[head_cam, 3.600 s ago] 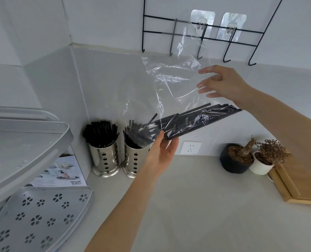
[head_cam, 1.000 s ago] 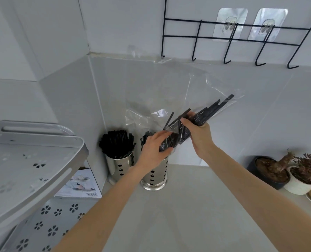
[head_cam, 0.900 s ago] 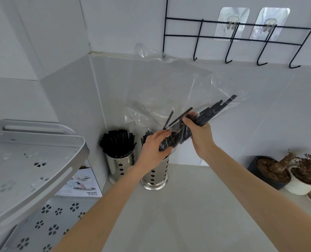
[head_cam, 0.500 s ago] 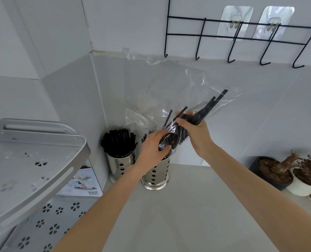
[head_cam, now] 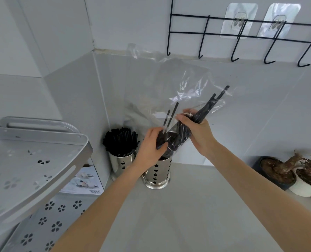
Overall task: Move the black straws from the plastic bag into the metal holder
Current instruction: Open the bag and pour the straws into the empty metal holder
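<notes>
Nearest the camera, both forearms are reaching forward over the counter toward the back corner. The left hand is curling round the low end of the straws, pinching them through the bag just above the holder. The right hand is sitting a little higher and to the right, its fingers wrapping the same bundle near its middle, plastic between skin and straws.

The bundle's long axis is running on a slant, from low left at the holder's mouth to high right, where a few loose ends are poking past the right hand inside the bag. So the low tips are lying down and left of both grips, already touching or just above the holder's rim; how deep they are sitting I cannot tell, since the left hand is covering the mouth. The left hand is the nearer one to the holder, and it looks to be steering the tips while the right is feeding from behind along that slant.

Farther back, a second holder is standing just left of the first, already packed with straws. Behind both, the slack bag is rising against the wall toward the hook rack.
</notes>
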The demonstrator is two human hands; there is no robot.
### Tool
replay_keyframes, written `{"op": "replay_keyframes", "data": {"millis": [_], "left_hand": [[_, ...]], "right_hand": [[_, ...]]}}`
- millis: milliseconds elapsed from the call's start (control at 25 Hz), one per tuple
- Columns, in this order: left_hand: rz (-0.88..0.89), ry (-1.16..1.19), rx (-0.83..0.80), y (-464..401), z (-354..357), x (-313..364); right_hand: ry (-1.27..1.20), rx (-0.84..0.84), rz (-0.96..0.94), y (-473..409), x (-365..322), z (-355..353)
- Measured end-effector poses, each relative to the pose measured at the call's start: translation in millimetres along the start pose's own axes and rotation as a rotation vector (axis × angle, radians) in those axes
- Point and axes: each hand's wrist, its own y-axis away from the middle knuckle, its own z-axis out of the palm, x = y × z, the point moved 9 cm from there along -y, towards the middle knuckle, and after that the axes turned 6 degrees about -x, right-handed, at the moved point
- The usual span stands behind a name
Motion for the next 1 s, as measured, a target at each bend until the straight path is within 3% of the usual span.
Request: {"op": "replay_keyframes", "data": {"millis": [120,320,440,720,1000], "left_hand": [[-0.086,0.121,0.029,2.5,-6.2,-9.2],[-0.234,0.1,0.08,0.2,-12.6,-25.3],[-0.376,0.181,0.07,3.4,-12.0,-37.5],[-0.449,0.318,-0.019,17.9,-5.0,-38.0],[-0.513,0.64,0.178,27.8,-27.7,-35.0]], "right_hand": [[0.122,-0.076,0.035,-1.0,3.5,7.7],[0.217,-0.006,0.099,2.0,7.7,-1.0],[0.158,0.023,0.011,1.6,-13.6,-6.5],[0.08,0.032,-0.155,7.4,-52.1,3.0],[0.116,0.035,-0.208,16.4,-74.7,10.0]]}}
